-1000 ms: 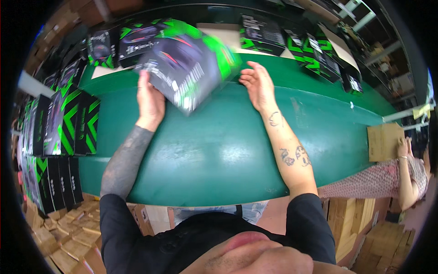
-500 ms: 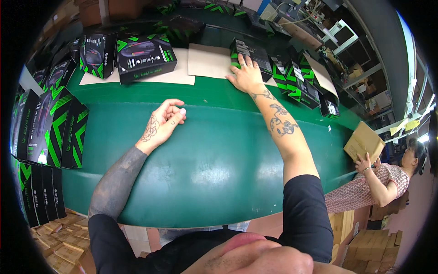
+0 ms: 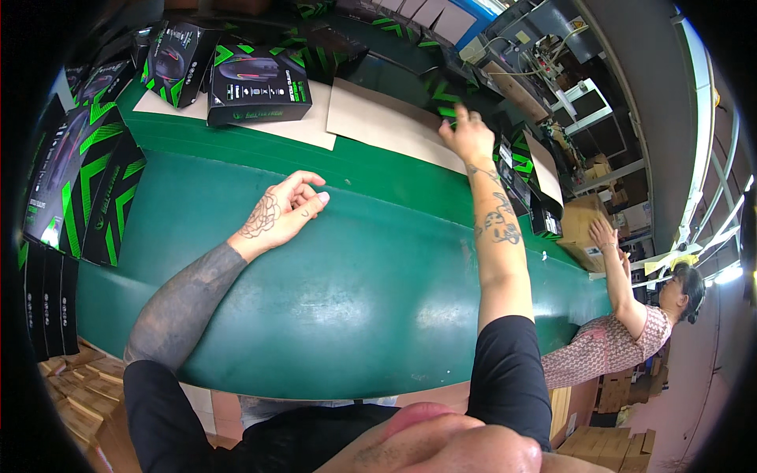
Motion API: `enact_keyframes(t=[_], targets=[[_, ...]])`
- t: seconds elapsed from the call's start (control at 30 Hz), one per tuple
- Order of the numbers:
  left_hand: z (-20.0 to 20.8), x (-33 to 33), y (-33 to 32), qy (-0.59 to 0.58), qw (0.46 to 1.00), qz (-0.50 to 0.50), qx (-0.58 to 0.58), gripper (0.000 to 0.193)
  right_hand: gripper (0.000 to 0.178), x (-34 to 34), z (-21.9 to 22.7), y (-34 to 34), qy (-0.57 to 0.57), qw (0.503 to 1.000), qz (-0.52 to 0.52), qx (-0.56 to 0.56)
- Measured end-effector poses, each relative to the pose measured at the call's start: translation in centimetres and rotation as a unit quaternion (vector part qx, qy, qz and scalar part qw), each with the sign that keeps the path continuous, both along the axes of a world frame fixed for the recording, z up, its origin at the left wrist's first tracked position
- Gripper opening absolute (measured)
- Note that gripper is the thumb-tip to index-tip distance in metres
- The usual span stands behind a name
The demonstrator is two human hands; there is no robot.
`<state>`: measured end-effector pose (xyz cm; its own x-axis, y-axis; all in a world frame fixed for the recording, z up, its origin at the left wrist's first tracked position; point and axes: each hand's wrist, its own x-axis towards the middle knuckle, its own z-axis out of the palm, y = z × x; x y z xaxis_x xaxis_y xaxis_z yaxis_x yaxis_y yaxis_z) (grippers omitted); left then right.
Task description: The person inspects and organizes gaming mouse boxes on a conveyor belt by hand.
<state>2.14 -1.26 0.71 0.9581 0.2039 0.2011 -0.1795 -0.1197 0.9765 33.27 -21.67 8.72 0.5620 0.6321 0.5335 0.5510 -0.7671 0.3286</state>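
Observation:
My left hand (image 3: 280,209) hovers over or rests on the green tabletop (image 3: 339,292), its fingers loosely bent, thumb apart, nothing in it. Farther off to the right, my right hand (image 3: 469,138) reaches out with fingers extended. Just beyond its fingertips is a black-and-green box (image 3: 448,93), smeared by motion; whether they touch is hard to tell. Left of that hand, a flat tan cardboard sheet (image 3: 386,126) lies bare. A black mouse box (image 3: 256,85) sits on another cardboard sheet (image 3: 319,135), beside a tilted second mouse box (image 3: 172,63).
Large black-and-green boxes (image 3: 87,177) are stacked along the left edge. More boxes (image 3: 512,169) stand right of my right hand. At the far right a co-worker (image 3: 623,331) handles a brown carton (image 3: 579,229). Brown cartons (image 3: 87,394) lie below the table at left.
The black box under my right hand has shifted away to the far right, baring the cardboard sheet. My right hand moved right with it. The co-worker's carton is now lower, at the table's end.

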Motion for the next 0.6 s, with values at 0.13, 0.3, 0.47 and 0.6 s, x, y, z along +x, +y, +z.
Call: enact_keyframes(t=[0.13, 0.3, 0.47, 0.6], targets=[[-0.5, -0.5, 0.6, 0.02, 1.0, -0.002, 0.0, 0.036, 0.043, -1.7, 2.7, -1.9, 0.27, 0.847, 0.024, 0.458], [-0.9, 0.3, 0.4, -0.036, 0.918, -0.031, -0.393, 0.084, 0.037, -11.8, -2.7, -5.8, 0.644, 0.507, 0.115, 0.561], [1.0, 0.3, 0.2, 0.011, 0.955, 0.016, -0.296, 0.086, 0.055, -18.2, -4.6, -3.1, 0.518, 0.73, 0.152, 0.419], [0.6, -0.9, -0.6, 0.019, 0.981, 0.001, -0.193, 0.076, 0.064, -20.0, -3.2, 1.8, 0.323, 0.892, 0.166, 0.268]])
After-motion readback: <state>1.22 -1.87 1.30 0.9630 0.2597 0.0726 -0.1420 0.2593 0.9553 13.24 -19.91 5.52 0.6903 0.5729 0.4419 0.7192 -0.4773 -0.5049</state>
